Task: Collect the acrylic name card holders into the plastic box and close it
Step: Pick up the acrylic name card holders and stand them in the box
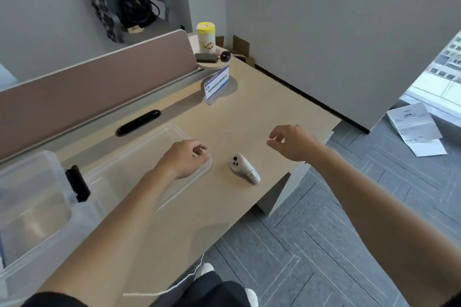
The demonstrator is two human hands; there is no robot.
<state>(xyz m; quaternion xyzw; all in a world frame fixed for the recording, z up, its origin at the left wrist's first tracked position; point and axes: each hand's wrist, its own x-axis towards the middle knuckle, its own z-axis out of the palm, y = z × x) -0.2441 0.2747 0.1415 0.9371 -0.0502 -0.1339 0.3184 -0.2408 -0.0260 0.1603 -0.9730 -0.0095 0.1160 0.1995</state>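
Note:
A clear plastic box (32, 212) with a black latch stands open at the desk's left edge. Its clear lid (139, 157) lies flat on the desk to the right of it. My left hand (183, 159) rests on the lid's right corner, fingers curled at its rim. My right hand (291, 142) hovers over the desk's right part with loosely curled fingers and nothing in it. One acrylic name card holder (216, 85) with a blue and white card stands upright at the far end of the desk, well beyond both hands.
A white handheld controller (244, 169) lies between my hands. At the far end a round stand (212, 63) carries a yellow-lidded canister (206, 37) and small black items. A brown partition (94, 87) runs along the desk's far side. Papers (416, 129) lie on the floor.

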